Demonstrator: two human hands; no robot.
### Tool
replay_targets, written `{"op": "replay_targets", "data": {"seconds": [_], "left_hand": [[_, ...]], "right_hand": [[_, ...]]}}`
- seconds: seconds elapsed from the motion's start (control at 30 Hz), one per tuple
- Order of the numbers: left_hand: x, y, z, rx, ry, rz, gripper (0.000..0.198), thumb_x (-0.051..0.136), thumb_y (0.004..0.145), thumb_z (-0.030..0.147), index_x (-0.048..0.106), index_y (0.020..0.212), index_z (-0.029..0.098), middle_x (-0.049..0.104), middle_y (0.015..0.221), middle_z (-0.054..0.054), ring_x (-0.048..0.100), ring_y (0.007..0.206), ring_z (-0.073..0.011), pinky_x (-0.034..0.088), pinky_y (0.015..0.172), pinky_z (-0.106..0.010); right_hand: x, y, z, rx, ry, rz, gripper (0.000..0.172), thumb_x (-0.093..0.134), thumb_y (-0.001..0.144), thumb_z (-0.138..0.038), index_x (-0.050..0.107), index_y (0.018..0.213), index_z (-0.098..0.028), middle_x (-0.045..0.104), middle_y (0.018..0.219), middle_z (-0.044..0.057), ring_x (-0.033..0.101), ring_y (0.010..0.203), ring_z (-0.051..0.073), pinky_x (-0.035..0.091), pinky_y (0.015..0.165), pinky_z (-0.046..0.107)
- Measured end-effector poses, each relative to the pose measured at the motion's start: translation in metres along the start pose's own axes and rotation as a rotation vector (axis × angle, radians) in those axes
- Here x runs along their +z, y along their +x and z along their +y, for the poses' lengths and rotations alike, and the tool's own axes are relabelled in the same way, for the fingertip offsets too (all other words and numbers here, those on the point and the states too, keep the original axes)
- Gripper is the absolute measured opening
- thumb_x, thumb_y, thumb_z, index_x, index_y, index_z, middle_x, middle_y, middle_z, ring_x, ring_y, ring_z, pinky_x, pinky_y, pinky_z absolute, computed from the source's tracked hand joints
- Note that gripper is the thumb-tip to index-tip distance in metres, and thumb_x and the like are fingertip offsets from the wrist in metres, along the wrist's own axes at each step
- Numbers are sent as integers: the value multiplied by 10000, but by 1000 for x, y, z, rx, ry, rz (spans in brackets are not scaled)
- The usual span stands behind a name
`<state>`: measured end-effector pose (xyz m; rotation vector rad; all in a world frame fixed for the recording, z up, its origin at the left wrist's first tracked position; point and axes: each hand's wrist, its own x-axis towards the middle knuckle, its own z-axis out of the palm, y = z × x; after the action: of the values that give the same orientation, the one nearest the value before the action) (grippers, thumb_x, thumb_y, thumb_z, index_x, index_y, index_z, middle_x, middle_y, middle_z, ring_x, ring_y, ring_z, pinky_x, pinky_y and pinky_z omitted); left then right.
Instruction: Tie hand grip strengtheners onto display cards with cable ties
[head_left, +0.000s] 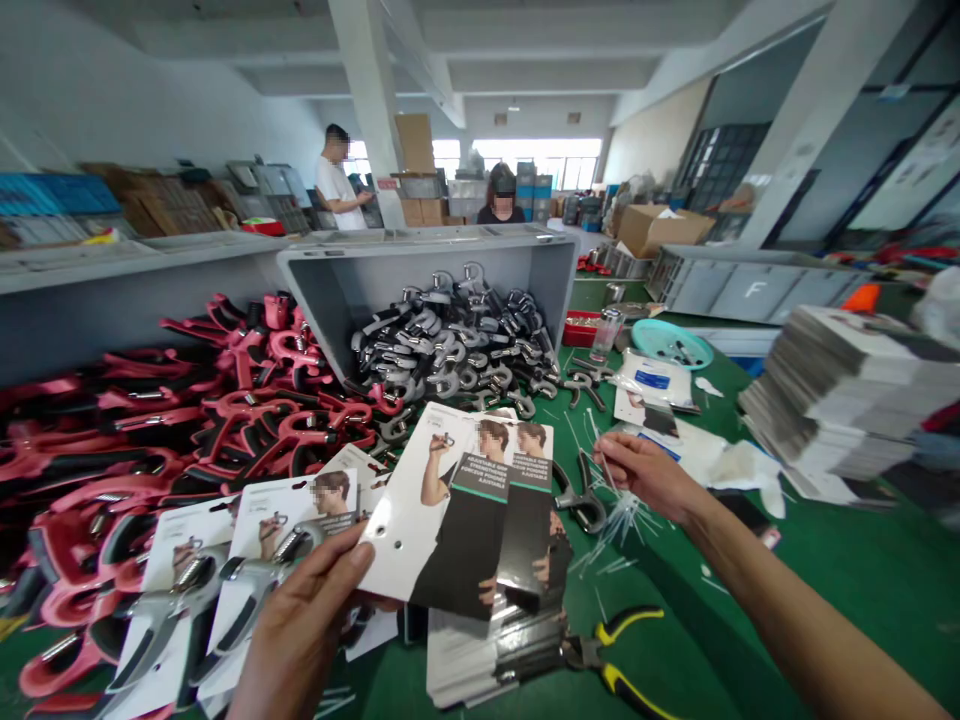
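Note:
My left hand (304, 625) grips a printed packaging card (457, 510) by its lower left corner, holding it tilted above a stack of the same cards (487, 655). My right hand (645, 472) is closed in a pinch on a thin clear plastic tie (602, 465), just right of the card. More loose ties (622, 525) lie scattered on the green table under that hand. A grey hand gripper (581, 495) lies between the card and my right hand. Carded grey grippers (217, 590) lie at the lower left.
A tipped grey bin (337, 285) spills grey hand grippers (450, 345). A big heap of red grippers (150, 430) fills the left. Yellow-handled pliers (619, 660) lie by the card stack. A tall card pile (832, 390) stands right. Two people stand at the back.

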<state>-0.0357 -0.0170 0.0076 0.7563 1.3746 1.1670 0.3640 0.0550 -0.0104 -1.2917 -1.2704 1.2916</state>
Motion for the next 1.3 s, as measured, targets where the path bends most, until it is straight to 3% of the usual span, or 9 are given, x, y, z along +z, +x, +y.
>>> {"op": "replay_targets", "data": {"seconds": [0.13,0.27,0.43,0.6,0.73,0.9,1.03,1.2,1.3], "left_hand": [[-28,18,16,19,93,-77,483,821,681,441,706,1071,181,702,701,-8,626,546,-163,491,515,-246],[-24,35,23,179,151,-206,280,772,749,422,740,856,165,704,815,-23,626,721,-147,473,639,-213],[-3,52,14,234,97,-332,284,727,795,434,722,842,153,666,758,-7,564,661,-122,414,610,-211],[3,53,2,249,38,-340,291,698,827,449,697,830,158,625,692,9,526,579,-106,392,561,-209],[4,54,-8,224,-64,-311,381,622,865,528,678,815,154,595,651,2,514,547,-113,392,532,-218],[9,49,-27,215,-246,-167,345,630,866,517,658,876,173,584,640,33,506,546,-100,414,573,-217],[11,38,-32,218,-317,-222,285,694,846,429,665,951,167,660,788,0,567,672,-119,422,646,-225],[13,30,-23,197,-422,-243,384,565,910,529,680,951,164,617,685,-1,560,624,-133,414,592,-236],[13,31,-22,158,-341,-209,307,726,813,443,675,923,161,638,715,3,590,666,-136,444,637,-235]], "right_hand": [[16,8,-21,-57,109,17,350,732,806,-508,640,840,-172,567,640,-27,470,490,74,423,461,213],[44,17,-66,-212,213,83,230,797,778,-353,640,865,-210,677,805,-7,623,623,85,518,550,180],[128,3,-118,-549,120,-7,107,640,923,-301,547,926,-248,719,864,20,709,677,175,570,535,262],[196,-6,-96,-592,-316,-77,129,509,994,-346,520,1021,-220,708,930,48,701,643,139,561,550,246],[200,4,-72,-573,-393,-77,163,444,1020,-365,497,1053,-216,715,922,63,699,624,139,552,536,245],[194,5,-67,-662,-495,-71,76,453,1023,-289,486,1058,-231,724,807,16,680,563,118,520,542,228],[195,2,-68,-698,-524,-23,61,454,1023,-259,481,1075,-241,729,833,12,687,570,116,521,557,232],[192,0,-72,-748,-662,-39,86,441,1023,-275,480,1090,-238,721,861,40,722,655,160,528,616,274],[189,1,-75,-725,-666,-94,83,421,1026,-274,456,1094,-244,718,929,53,715,619,151,519,593,270]]}}
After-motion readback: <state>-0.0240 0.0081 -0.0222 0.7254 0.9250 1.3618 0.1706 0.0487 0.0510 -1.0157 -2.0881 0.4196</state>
